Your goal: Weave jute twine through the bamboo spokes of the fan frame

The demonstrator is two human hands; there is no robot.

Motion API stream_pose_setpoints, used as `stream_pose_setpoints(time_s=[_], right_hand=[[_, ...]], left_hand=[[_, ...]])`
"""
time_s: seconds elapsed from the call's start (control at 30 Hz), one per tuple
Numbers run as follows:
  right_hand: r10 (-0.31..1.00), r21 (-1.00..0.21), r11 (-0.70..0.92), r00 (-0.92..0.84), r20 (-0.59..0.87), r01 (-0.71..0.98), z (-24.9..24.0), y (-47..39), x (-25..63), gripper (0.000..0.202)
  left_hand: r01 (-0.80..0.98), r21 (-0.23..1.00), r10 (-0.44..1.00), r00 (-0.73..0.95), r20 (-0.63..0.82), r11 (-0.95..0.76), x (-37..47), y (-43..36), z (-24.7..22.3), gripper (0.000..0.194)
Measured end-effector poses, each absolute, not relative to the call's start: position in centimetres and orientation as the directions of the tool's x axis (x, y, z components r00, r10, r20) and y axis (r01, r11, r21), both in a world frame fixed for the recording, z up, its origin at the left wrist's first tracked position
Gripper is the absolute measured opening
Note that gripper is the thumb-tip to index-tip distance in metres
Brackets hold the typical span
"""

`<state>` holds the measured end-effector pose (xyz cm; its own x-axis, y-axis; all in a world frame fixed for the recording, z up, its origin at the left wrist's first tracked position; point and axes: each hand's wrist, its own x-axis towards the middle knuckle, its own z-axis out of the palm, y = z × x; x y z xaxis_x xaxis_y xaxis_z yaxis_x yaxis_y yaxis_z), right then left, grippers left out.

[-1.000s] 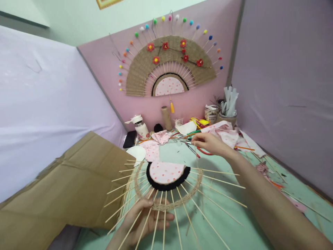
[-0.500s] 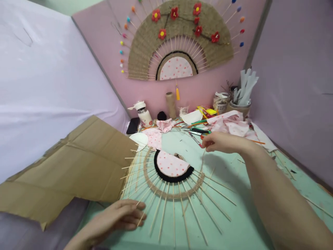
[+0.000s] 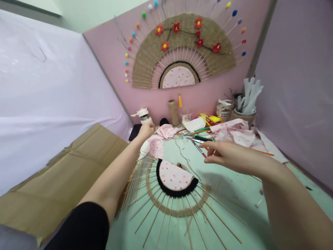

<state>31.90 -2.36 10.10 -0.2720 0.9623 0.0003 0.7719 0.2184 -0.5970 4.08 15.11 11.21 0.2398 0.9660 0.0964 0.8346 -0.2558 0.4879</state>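
Note:
A half-circle fan frame lies on the table, with thin wooden sticks spreading from a black-edged, pink-dotted half disc. A band of twine is woven across the sticks. My left hand is stretched far forward, closed, just in front of a white bottle; what its fingers hold, if anything, is hidden. My right hand hovers over the table right of the disc, fingers loosely bent and apart, with nothing visible in them. Close to its fingertips lie scissors and a pen.
Folded cardboard covers the left side. Pink-dotted cloth, a cardboard tube and pots line the back. A finished fan hangs on the pink wall. A loose strand runs over the table.
My left hand has gone from beside the sticks forward to the bottle. The twine that rose to my right hand now lies on the table, and that hand's fingers have opened. The view has tilted up.

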Motion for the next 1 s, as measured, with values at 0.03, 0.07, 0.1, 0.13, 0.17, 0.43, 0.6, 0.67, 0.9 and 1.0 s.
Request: stream_pose_setpoints(time_s=[0.03,0.07,0.1,0.13,0.17,0.43,0.6,0.67,0.9,1.0], right_hand=[[0.961,-0.594,0.227,-0.278,0.005,0.772,10.3,-2.5,31.9,0.038],[0.959,-0.590,0.234,-0.282,0.010,0.773,10.5,-2.7,32.0,0.037],[0.959,-0.584,0.237,-0.283,0.013,0.777,10.7,-2.8,32.1,0.037],[0.961,-0.576,0.234,-0.277,0.014,0.783,10.9,-3.0,32.1,0.036],[0.964,-0.568,0.226,-0.266,0.012,0.792,11.1,-3.1,32.2,0.036],[0.970,-0.539,0.200,-0.242,-0.006,0.818,11.1,-3.2,31.9,0.041],[0.965,-0.540,0.217,-0.261,-0.006,0.813,10.8,-3.2,31.5,0.043],[0.965,-0.543,0.213,-0.263,-0.014,0.812,11.0,-3.2,31.3,0.042],[0.960,-0.590,0.269,-0.258,0.105,0.761,11.0,-2.6,30.7,0.043],[0.940,-0.620,0.336,-0.209,0.271,0.709,10.9,-2.3,30.0,0.040]], left_hand=[[0.830,0.489,0.963,0.245,0.110,-0.267,4.8,16.7,10.4,0.041],[0.824,0.495,0.961,0.250,0.119,-0.276,5.3,18.1,9.8,0.038],[0.822,0.493,0.958,0.263,0.116,-0.286,5.7,19.2,9.2,0.037],[0.821,0.493,0.956,0.269,0.112,-0.289,6.0,20.0,8.7,0.036],[0.820,0.489,0.954,0.279,0.110,-0.296,6.2,20.8,8.2,0.036],[0.860,0.431,0.957,0.287,0.035,-0.274,6.5,23.6,5.8,0.038],[0.905,0.357,0.972,0.221,0.075,-0.233,5.3,22.7,6.0,0.037],[0.907,0.353,0.971,0.193,0.140,-0.231,4.9,21.9,6.7,0.036],[0.755,0.509,0.910,0.333,0.246,-0.414,5.8,14.8,9.8,0.027],[0.332,0.871,0.840,0.521,0.150,-0.361,7.1,9.7,10.1,0.031]])
